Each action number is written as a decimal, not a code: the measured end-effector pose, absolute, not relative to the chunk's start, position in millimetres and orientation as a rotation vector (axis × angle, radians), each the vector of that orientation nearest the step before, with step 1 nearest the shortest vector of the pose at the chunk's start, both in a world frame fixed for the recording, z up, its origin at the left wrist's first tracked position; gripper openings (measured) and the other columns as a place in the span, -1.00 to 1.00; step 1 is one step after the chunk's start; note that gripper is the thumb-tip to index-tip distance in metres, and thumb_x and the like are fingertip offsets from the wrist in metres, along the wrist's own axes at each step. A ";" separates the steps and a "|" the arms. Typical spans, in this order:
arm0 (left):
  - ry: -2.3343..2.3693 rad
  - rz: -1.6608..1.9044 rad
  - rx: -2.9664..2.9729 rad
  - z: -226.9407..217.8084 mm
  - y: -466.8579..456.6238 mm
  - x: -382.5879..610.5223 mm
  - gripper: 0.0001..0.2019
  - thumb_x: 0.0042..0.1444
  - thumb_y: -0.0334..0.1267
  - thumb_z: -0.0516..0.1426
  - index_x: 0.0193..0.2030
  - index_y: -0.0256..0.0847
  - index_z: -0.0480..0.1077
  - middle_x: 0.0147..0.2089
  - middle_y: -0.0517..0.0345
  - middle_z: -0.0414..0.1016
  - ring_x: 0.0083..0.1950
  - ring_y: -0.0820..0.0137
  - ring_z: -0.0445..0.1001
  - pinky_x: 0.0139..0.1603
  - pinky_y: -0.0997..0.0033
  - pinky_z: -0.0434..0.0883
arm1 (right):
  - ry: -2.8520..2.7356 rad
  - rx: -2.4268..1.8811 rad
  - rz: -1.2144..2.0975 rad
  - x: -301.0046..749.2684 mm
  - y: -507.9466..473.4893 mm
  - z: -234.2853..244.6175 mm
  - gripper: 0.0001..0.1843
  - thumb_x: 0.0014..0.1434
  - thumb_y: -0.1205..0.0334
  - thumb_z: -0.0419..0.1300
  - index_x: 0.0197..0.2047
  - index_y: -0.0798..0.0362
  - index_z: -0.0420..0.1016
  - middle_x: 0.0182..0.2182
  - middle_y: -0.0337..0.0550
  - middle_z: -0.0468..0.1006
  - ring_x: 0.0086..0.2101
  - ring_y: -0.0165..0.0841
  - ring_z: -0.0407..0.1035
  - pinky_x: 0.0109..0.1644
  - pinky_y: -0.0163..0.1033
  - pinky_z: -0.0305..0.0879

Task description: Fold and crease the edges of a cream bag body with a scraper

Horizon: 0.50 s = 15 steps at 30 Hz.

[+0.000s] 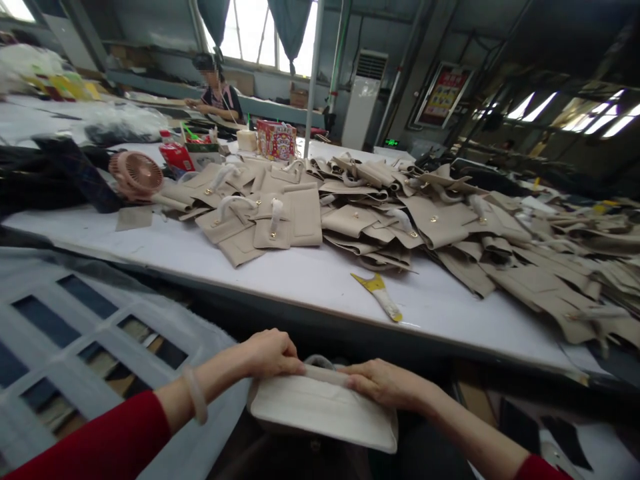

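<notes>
A cream-coloured handbag hangs over my lap, below the table's front edge. My left hand is closed on the left part of its upper edge, thumb on the near side. At the right part of that edge my right hand grips it too, fingers bent over it. Between the hands a pale loop, seemingly the bag's handle, shows behind the edge. A small metal fitting is faintly visible under the bag. The bag's far side and underside are hidden.
On the white table lies a big heap of beige bag pieces with wrapped handles. Nearer me is a yellow tool. A pink fan, a red bottle and a patterned box stand behind. Another person sits beyond.
</notes>
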State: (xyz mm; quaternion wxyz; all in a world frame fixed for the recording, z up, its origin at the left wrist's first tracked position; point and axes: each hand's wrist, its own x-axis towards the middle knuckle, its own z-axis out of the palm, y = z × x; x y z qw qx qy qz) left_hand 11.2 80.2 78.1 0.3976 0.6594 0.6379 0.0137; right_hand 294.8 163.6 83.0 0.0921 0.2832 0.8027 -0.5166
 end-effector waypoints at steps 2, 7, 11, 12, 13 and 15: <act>1.683 0.074 1.749 81.3 77.9 18.1 -0.74 0.05 0.03 0.18 -0.19 0.04 0.59 -0.16 0.20 0.62 -0.13 0.21 0.55 -0.22 0.35 0.34 | 2.338 1.067 -1.816 293.6 165.9 75.3 -0.72 0.06 -0.04 0.33 -0.16 -0.18 0.66 -0.18 -0.27 0.67 -0.12 -0.16 0.50 0.04 -0.17 0.31; 1.740 0.446 1.909 91.8 53.0 51.8 -0.88 0.06 -0.21 0.22 -0.23 -0.05 0.50 -0.11 0.22 0.51 -0.06 0.30 0.45 -0.07 0.34 0.27 | 2.026 2.182 -2.400 326.3 150.4 26.2 -0.50 -0.11 -0.25 0.35 -0.30 0.01 0.59 -0.28 -0.13 0.65 -0.09 -0.19 0.47 0.04 -0.18 0.33; 1.597 0.512 1.856 96.5 29.4 95.5 -0.92 0.11 -0.20 0.24 -0.29 -0.10 0.46 -0.21 0.22 0.48 -0.11 0.31 0.41 -0.08 0.32 0.23 | 1.342 2.693 -2.516 336.9 82.5 -36.1 -0.28 -0.03 -0.50 -0.01 -0.35 0.06 0.43 -0.48 -0.03 0.56 -0.43 -0.19 0.48 -0.29 -0.07 0.42; 1.568 0.517 1.856 95.8 26.0 106.2 -0.92 0.10 -0.21 0.25 -0.29 -0.11 0.45 -0.20 0.23 0.48 -0.10 0.31 0.40 -0.08 0.32 0.23 | 1.210 2.636 -2.602 329.9 63.4 -49.6 -0.28 -0.05 -0.48 0.03 -0.33 0.08 0.44 -0.52 -0.01 0.54 -0.48 -0.16 0.48 -0.34 -0.02 0.43; 1.545 0.520 1.861 94.3 23.8 115.8 -0.91 0.08 -0.23 0.26 -0.29 -0.11 0.44 -0.20 0.23 0.48 -0.09 0.31 0.40 -0.08 0.32 0.22 | 1.133 2.584 -2.674 319.6 46.6 -60.7 -0.28 -0.07 -0.48 0.03 -0.36 0.10 0.44 -0.55 0.01 0.53 -0.52 -0.12 0.47 -0.39 0.03 0.43; 1.524 0.510 1.873 89.5 22.7 131.2 -0.89 0.07 -0.23 0.28 -0.29 -0.11 0.44 -0.21 0.22 0.49 -0.10 0.29 0.40 -0.09 0.32 0.22 | 1.147 2.465 -2.834 294.6 24.2 -74.7 -0.29 -0.01 -0.44 0.00 -0.32 0.10 0.47 -0.41 0.07 0.59 -0.41 -0.09 0.52 -0.29 0.05 0.48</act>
